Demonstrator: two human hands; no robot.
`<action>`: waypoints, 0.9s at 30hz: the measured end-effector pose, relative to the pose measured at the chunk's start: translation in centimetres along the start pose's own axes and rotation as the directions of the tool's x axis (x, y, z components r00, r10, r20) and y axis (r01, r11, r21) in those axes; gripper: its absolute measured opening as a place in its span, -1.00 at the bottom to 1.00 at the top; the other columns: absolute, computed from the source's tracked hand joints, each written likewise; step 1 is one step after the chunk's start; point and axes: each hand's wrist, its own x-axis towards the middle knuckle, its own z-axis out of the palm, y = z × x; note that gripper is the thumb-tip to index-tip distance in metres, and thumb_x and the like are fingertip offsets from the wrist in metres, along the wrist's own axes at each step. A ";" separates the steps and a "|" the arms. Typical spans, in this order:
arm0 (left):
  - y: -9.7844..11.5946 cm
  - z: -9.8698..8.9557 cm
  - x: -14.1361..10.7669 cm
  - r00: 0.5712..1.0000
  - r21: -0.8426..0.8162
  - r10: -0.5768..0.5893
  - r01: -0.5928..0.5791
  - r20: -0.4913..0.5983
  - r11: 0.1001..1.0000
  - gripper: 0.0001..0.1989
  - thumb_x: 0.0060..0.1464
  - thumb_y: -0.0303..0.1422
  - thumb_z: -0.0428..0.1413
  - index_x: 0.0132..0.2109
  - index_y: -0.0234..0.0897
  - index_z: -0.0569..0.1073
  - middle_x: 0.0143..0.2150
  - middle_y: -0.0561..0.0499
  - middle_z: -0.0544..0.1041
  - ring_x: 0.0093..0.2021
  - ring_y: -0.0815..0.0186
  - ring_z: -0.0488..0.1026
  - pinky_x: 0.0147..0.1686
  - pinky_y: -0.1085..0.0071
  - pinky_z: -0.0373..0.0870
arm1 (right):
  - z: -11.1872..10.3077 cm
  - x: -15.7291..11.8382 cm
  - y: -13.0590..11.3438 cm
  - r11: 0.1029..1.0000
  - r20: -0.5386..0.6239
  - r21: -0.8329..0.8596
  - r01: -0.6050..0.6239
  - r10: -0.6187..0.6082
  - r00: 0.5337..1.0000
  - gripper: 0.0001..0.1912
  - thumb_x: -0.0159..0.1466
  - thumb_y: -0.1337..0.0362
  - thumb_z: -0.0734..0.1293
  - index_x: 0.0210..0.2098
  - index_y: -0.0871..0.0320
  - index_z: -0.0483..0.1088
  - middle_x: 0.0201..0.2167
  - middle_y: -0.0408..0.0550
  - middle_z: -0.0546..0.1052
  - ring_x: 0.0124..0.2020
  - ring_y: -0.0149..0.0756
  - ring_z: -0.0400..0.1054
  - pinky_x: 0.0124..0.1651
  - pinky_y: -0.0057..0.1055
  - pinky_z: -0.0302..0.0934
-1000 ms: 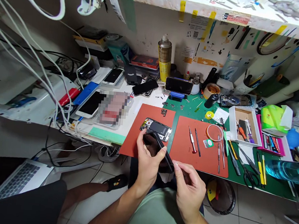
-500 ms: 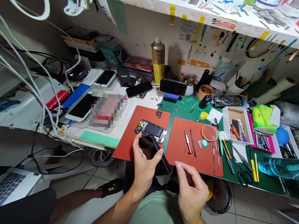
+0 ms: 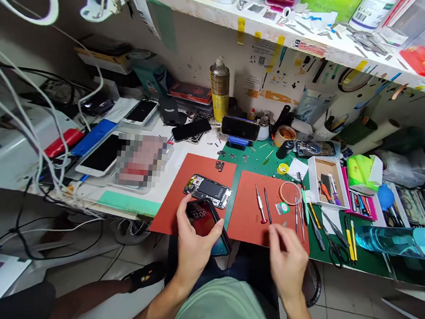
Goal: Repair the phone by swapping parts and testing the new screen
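Observation:
My left hand (image 3: 196, 242) is closed round a black smartphone (image 3: 207, 223), held tilted in front of the bench edge. The phone's screen is lit and reads 12:08. Just beyond it, an opened phone body (image 3: 208, 191) with its battery and boards exposed lies on the left red mat (image 3: 173, 203). My right hand (image 3: 288, 258) hovers at the front edge of the right red mat (image 3: 244, 227), thumb and fingertips drawn together; whether anything is between them is hidden. Nearest to it are a screwdriver (image 3: 259, 203) and a thin dark pry tool (image 3: 267, 205).
Tweezers, scissors (image 3: 338, 252) and yellow pens lie at the right, beside a blue water bottle (image 3: 395, 241). A propped phone (image 3: 240, 128) and a spray can (image 3: 219, 88) stand at the back. White cables (image 3: 20, 98) hang at left. Another person's leg (image 3: 93, 288) shows below.
The phone's screen, dark before, is now lit, and the phone is turned more toward me. My right hand has moved right, away from the phone. The view has shifted slightly.

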 end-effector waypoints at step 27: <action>-0.6 -2.1 0.2 0.998 0.338 0.002 0.018 -0.059 0.941 -0.06 -0.01 -0.27 0.39 0.45 -0.10 0.19 0.36 -0.20 0.41 0.29 -0.11 0.45 0.24 -0.03 0.44 | 6.0 -1.2 -5.3 0.963 0.526 0.268 -0.017 -0.131 0.840 -0.84 0.31 0.36 0.26 -0.35 0.11 0.48 -0.50 -0.18 0.45 -0.53 -0.39 0.32 -0.43 -0.48 0.21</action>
